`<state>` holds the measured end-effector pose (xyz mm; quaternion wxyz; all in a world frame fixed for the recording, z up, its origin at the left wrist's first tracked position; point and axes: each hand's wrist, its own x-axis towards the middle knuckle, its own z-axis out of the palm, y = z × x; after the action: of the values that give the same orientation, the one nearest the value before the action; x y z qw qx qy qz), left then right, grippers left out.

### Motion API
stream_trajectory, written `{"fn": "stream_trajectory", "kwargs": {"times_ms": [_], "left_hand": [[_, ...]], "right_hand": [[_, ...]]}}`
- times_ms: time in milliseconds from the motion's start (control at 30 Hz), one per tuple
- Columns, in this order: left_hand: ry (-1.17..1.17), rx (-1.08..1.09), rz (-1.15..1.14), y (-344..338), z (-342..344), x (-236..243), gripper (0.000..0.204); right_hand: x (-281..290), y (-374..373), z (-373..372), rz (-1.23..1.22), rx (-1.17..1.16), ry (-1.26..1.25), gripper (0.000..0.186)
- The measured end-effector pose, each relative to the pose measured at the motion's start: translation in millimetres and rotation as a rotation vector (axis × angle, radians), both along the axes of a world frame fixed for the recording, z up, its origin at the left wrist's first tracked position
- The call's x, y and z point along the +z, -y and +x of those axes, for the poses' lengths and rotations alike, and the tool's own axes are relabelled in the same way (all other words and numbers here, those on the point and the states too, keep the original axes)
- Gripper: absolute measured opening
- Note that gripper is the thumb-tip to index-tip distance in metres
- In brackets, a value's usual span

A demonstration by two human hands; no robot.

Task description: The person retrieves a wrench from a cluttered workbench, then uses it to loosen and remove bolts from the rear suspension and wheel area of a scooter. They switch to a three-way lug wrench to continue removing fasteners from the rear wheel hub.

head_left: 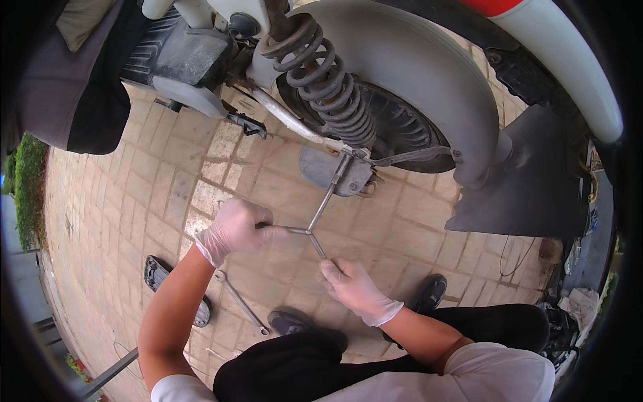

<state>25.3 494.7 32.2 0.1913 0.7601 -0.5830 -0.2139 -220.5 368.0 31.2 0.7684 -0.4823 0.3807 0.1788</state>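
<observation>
Both my hands wear thin translucent gloves and hold a three-armed metal Y-shaped socket wrench (323, 209). My left hand (240, 226) is closed in a fist round its left arm. My right hand (351, 285) grips the lower arm, thumb and fingers pressed on it. The third arm points up and away, its socket end at the foot of the coil-spring shock absorber (328, 87), beside the rear wheel (395, 124). The fastener there is hidden by the socket. A flat grey metal plate (321, 165) sits just behind the wrench's end.
A combination wrench (242, 303) lies on the brick paving left of my shoes. Near my left forearm is a dark elongated part (157, 271). A grey fender (429, 53) and black mud flap (516, 181) rise at the right. Someone's dark clothing (67, 87) shows at upper left.
</observation>
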Motion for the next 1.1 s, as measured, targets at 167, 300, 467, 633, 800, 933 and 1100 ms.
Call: {"fn": "stream_trajectory", "kwargs": {"times_ms": [167,300,467,633,800,933,1100], "left_hand": [[-0.178,-0.076,-0.171,16,-32,-79,0.025],[-0.119,0.064,-0.352,15,-70,-77,0.034],[0.029,0.299,-0.297,0,-108,-27,0.048],[0.097,0.351,-0.324,11,-116,-29,0.039],[-0.261,0.564,-0.500,26,-141,-40,0.018],[-1.059,0.778,-0.392,27,-157,-32,0.040],[-2.112,0.898,-0.468,25,-143,-19,0.040]], "right_hand": [[43,15,7,0.637,-0.156,-0.004,0.024],[41,8,22,0.936,-0.246,0.019,0.023],[30,16,23,0.866,-0.147,0.054,0.030],[17,45,26,0.268,0.164,0.089,0.036],[-1,47,38,-0.535,-0.074,0.223,0.038],[-11,47,43,-0.101,-0.131,0.356,0.035],[-22,52,55,0.274,-0.212,0.528,0.031]]}}
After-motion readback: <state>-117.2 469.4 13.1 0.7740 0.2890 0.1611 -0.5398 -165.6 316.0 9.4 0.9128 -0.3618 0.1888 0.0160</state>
